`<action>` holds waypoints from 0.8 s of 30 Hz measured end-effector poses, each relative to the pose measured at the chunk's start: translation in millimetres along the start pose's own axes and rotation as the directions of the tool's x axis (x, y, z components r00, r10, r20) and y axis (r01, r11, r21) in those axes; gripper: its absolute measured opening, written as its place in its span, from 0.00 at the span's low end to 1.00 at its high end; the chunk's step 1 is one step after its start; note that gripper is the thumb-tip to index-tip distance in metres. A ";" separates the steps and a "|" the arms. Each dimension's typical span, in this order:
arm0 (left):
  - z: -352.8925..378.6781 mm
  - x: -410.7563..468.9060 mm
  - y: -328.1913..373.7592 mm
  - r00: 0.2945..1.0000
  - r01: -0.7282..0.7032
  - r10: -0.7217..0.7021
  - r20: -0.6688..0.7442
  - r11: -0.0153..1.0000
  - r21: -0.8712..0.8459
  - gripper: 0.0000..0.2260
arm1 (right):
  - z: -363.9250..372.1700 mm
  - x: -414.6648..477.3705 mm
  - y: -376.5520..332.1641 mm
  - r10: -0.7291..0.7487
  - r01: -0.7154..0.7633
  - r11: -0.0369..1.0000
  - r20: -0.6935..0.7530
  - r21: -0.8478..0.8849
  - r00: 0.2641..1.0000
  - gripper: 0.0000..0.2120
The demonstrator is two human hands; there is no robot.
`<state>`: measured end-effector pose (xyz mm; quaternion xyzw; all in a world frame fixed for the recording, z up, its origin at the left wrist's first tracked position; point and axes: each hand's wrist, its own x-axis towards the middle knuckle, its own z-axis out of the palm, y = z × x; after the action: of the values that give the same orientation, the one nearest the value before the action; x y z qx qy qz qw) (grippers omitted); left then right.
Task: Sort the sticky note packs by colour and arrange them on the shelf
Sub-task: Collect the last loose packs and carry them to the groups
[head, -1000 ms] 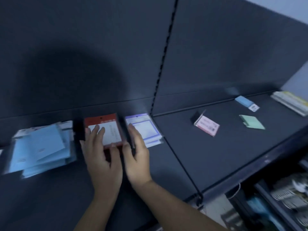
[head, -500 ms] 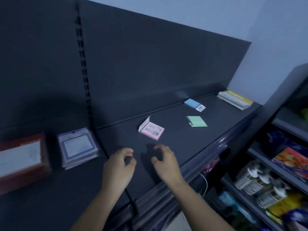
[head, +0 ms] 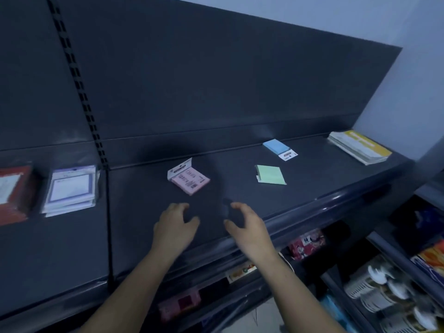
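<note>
A: Views?
B: One, head-worn, wide-angle, facing forward and down onto the dark flat metal shelf (head: 312,188), pale wall (head: 420,68) at upper right.
A: Near?
B: Close. Left hand (head: 174,227) and right hand (head: 249,227) sit low centre, over the shelf front.

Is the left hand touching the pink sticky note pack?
Apart. The head view shows a strip of shelf between the left hand and the pink sticky note pack.
</note>
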<state>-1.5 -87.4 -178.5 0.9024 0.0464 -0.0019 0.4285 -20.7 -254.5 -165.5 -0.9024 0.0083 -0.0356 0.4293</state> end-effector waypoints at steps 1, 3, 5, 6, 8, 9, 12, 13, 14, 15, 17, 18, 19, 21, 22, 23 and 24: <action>-0.4 2.4 0.8 1.000 0.013 -0.013 -0.004 1.000 0.019 0.22 | 0.0 2.3 1.7 -0.006 0.006 1.000 0.003 0.003 1.000 0.22; -1.9 9.2 2.3 0.999 0.032 -0.031 -0.024 0.998 0.047 0.22 | 1.4 8.3 4.2 -0.018 0.018 1.000 0.012 0.014 1.000 0.22; -4.0 18.6 2.5 0.997 0.040 -0.036 -0.065 0.997 0.066 0.22 | 4.0 16.0 5.9 -0.026 0.026 0.999 0.033 0.019 0.999 0.23; -4.9 24.1 2.1 0.996 0.040 -0.033 -0.085 0.996 0.081 0.22 | 5.3 19.9 6.4 -0.028 0.027 0.999 0.045 0.020 0.999 0.23; -6.5 36.7 0.3 0.993 0.037 -0.023 -0.116 0.992 0.122 0.22 | 9.2 29.2 6.5 -0.033 0.033 0.999 0.064 0.013 0.997 0.23; -6.9 44.1 -0.5 0.992 0.035 -0.018 -0.127 0.990 0.139 0.21 | 11.7 34.2 6.2 -0.036 0.036 0.999 0.072 0.004 0.997 0.24; -7.3 71.4 -2.5 0.993 0.055 -0.036 -0.116 0.985 0.166 0.20 | 21.9 52.6 3.2 -0.025 0.029 0.999 0.098 -0.036 0.995 0.26; -7.3 81.1 -3.6 0.994 0.067 -0.051 -0.100 0.984 0.165 0.21 | 25.8 59.9 1.5 -0.021 0.026 0.999 0.114 -0.048 0.993 0.26; -7.5 90.0 -5.3 0.994 0.079 -0.066 -0.086 0.984 0.157 0.22 | 30.2 67.6 -0.7 -0.020 0.029 0.998 0.135 -0.062 0.991 0.27; -7.6 98.4 -6.9 0.994 0.085 -0.075 -0.079 0.986 0.143 0.22 | 34.8 75.7 -3.2 -0.027 0.039 0.996 0.156 -0.077 0.987 0.27; -7.8 113.1 -10.7 0.994 0.079 -0.070 -0.087 0.990 0.113 0.20 | 45.9 92.7 -8.4 -0.048 0.067 0.992 0.177 -0.106 0.983 0.27; -8.0 118.9 -12.6 0.993 0.076 -0.068 -0.094 0.993 0.093 0.19 | 52.2 100.5 -10.9 -0.052 0.075 0.990 0.184 -0.122 0.982 0.28; -8.7 124.1 -13.8 0.992 0.080 -0.073 -0.107 0.995 0.058 0.18 | 58.4 107.1 -13.1 -0.051 0.079 0.987 0.192 -0.141 0.980 0.30; -12.4 131.8 -13.8 0.983 0.109 -0.119 -0.136 0.991 -0.078 0.15 | 69.8 117.6 -15.3 -0.044 0.083 0.980 0.207 -0.183 0.977 0.33; -15.1 134.3 -11.6 0.978 0.129 -0.155 -0.138 0.975 -0.179 0.13 | 73.8 121.8 -15.7 -0.041 0.084 0.975 0.208 -0.204 0.977 0.34; -18.3 135.9 -7.6 0.976 0.144 -0.186 -0.115 0.942 -0.303 0.11 | 76.1 125.1 -16.1 -0.049 0.094 0.969 0.196 -0.228 0.979 0.34; -21.8 136.1 -2.2 0.977 0.149 -0.200 -0.071 0.886 -0.438 0.10 | 77.3 127.8 -16.6 -0.075 0.115 0.960 0.164 -0.255 0.984 0.32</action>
<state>133.1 -57.9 -172.3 0.7763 0.1510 0.0212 0.6117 112.0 -189.9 -193.9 -0.9509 -0.0635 0.0144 0.3026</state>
